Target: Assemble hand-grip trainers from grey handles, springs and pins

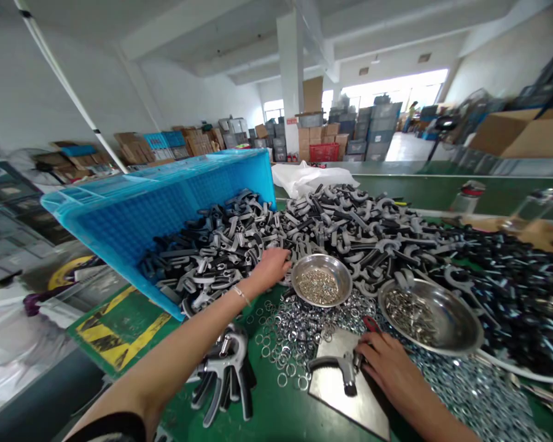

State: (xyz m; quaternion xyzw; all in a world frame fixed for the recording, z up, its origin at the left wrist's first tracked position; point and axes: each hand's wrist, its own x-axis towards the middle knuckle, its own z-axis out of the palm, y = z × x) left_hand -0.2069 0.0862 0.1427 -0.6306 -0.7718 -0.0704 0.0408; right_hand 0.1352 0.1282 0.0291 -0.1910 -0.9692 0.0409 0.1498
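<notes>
My left hand (271,265) reaches over the near edge of a pile of grey and black handle pieces (322,221), left of a steel bowl of small brassy parts (320,285). Its fingers are slightly bent and apart, with nothing visible in them. My right hand (389,368) has its fingertips closed on the end of a grey and black hand-grip handle (348,371), lying over a metal plate (341,402). Beside those fingers shows a red-handled tool (371,323), mostly hidden. Several joined hand grips (225,374) lie below my left forearm.
A blue crate (166,196) lies tipped on its side, handles spilling out. Metal rings (281,350) are scattered mid-table. At the right are a second steel bowl (461,319) of metal pins, small metal parts (479,393) and black parts (520,294). Glass jars (467,199) stand behind.
</notes>
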